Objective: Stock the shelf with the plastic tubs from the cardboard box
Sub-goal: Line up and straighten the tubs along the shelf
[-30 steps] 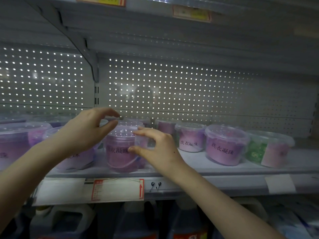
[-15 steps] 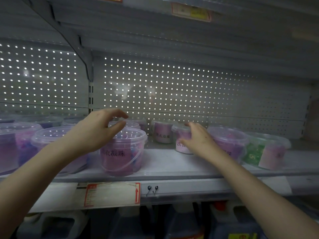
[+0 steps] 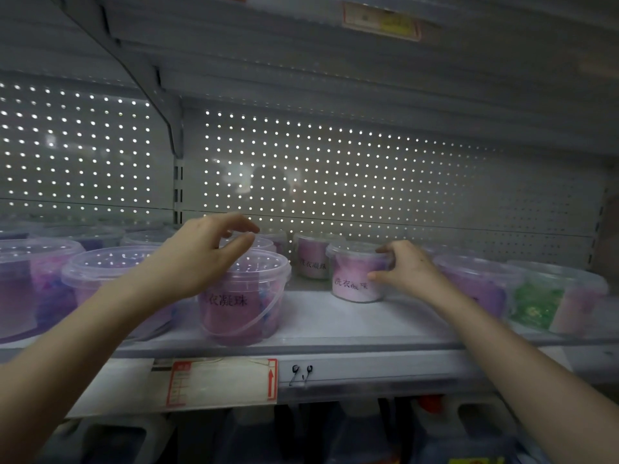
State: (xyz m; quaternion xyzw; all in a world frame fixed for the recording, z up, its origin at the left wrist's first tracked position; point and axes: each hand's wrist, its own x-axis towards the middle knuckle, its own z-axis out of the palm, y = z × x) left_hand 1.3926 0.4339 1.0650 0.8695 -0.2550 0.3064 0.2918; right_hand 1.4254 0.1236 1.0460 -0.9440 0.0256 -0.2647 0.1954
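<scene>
The right hand grasps the small pink tub from its right side, fingers on the lid rim and thumb lower on the wall. The left hand is released, loosely curved over the lid of the large purple tub; whether it touches, I cannot tell. Both tubs stand on the shelf, and the cardboard box is out of view. A one-sided grip could tilt the small tub or knock it against the rear tub just behind, and a left-hand nudge could push the large tub off the front edge. All tubs are lidded; most show pink or purple filling, and the green tub shows green.
</scene>
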